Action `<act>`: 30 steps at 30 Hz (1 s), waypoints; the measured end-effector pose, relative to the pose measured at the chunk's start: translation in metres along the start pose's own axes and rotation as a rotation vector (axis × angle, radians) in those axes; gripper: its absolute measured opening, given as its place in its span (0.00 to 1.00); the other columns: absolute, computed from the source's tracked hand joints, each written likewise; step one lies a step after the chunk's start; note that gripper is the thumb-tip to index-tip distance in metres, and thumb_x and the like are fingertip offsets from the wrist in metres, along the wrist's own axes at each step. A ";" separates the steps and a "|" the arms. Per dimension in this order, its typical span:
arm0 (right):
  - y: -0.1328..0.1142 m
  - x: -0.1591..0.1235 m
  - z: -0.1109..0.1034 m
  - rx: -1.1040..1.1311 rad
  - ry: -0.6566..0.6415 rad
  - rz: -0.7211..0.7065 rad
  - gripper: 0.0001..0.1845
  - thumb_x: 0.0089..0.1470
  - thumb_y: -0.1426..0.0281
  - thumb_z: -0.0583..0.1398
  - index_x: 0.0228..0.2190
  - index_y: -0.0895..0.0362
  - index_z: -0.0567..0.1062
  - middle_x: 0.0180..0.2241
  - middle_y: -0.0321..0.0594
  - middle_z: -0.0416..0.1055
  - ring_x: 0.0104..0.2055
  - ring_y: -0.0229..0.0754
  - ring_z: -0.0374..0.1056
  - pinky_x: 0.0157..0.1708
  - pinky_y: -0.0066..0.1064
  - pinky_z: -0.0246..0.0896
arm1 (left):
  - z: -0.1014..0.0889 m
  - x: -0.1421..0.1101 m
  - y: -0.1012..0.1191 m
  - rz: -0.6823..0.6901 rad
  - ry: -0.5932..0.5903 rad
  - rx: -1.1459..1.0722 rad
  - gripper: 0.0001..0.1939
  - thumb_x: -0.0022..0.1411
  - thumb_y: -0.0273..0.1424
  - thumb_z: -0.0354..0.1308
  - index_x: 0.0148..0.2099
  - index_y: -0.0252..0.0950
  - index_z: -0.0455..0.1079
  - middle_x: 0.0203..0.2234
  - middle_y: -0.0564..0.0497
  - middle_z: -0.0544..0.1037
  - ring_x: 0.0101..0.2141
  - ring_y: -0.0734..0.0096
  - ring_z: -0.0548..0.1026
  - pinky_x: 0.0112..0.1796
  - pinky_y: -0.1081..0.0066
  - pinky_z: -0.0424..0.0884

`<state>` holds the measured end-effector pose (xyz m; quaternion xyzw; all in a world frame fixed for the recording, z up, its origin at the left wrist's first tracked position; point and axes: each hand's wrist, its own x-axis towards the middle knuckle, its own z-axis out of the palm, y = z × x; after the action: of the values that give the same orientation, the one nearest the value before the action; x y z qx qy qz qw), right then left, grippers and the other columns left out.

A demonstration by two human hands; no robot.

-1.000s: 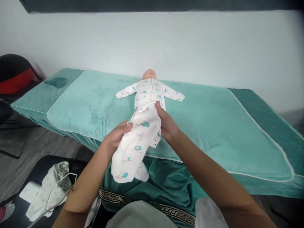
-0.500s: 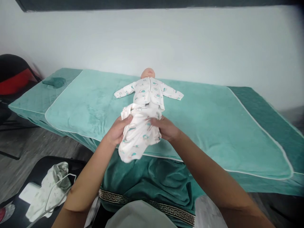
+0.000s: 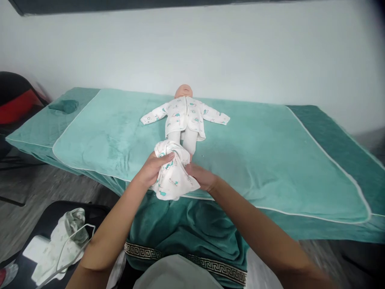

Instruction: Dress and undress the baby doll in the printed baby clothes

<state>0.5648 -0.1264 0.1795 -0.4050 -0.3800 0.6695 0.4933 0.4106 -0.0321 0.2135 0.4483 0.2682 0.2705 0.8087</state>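
Observation:
A baby doll (image 3: 184, 91) lies on its back on the green bed cover, its head toward the wall. It wears a white printed jacket (image 3: 177, 114) with both sleeves spread out, and its white-covered legs (image 3: 189, 140) stick out below. Bunched white baby pants (image 3: 174, 176) with the same print are held at the doll's feet. My left hand (image 3: 153, 168) grips them on the left, thumb on top. On the right, my right hand (image 3: 201, 176) is closed on the fabric beside the doll's foot, its fingertips partly hidden by the cloth.
The massage bed (image 3: 264, 160) with its green cover stands against a white wall (image 3: 210, 48). Its face hole (image 3: 63, 106) is at the left end. On a black chair (image 3: 96, 210) at lower left lie a pale patterned cloth (image 3: 57, 245), a white cable and a white box (image 3: 35, 248).
Both hands have drawn the pants down and bunched them more tightly, so the doll's legs now show. The right hand has shifted lower and left.

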 end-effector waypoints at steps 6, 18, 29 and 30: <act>-0.015 -0.009 0.000 0.045 -0.004 -0.077 0.32 0.40 0.54 0.77 0.45 0.55 0.81 0.40 0.42 0.81 0.45 0.49 0.78 0.49 0.39 0.73 | -0.016 -0.001 0.000 -0.057 -0.090 0.202 0.27 0.51 0.45 0.76 0.48 0.32 0.80 0.42 0.42 0.85 0.41 0.56 0.83 0.42 0.64 0.78; 0.034 -0.011 -0.025 -0.177 0.762 -0.171 0.21 0.48 0.51 0.72 0.38 0.51 0.81 0.39 0.41 0.81 0.41 0.51 0.75 0.42 0.40 0.72 | -0.003 0.034 -0.024 0.104 0.000 0.723 0.18 0.63 0.39 0.64 0.50 0.32 0.77 0.48 0.41 0.83 0.48 0.52 0.80 0.51 0.56 0.74; 0.045 -0.011 -0.052 -0.681 0.791 -0.229 0.23 0.57 0.48 0.61 0.34 0.56 0.79 0.34 0.43 0.80 0.38 0.50 0.73 0.38 0.38 0.65 | 0.035 0.052 -0.029 -0.006 -0.069 1.624 0.19 0.65 0.23 0.49 0.57 0.31 0.69 0.45 0.33 0.82 0.47 0.45 0.82 0.46 0.57 0.74; 0.044 -0.010 -0.054 -0.651 0.793 -0.232 0.23 0.57 0.48 0.61 0.36 0.56 0.79 0.35 0.44 0.80 0.39 0.52 0.73 0.39 0.39 0.66 | 0.034 0.052 -0.029 0.003 -0.079 1.547 0.19 0.65 0.23 0.50 0.57 0.31 0.70 0.47 0.33 0.82 0.49 0.45 0.81 0.48 0.56 0.74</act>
<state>0.6010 -0.1405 0.1202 -0.7148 -0.3947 0.2531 0.5188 0.4761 -0.0296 0.1942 0.8952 0.3513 -0.0089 0.2742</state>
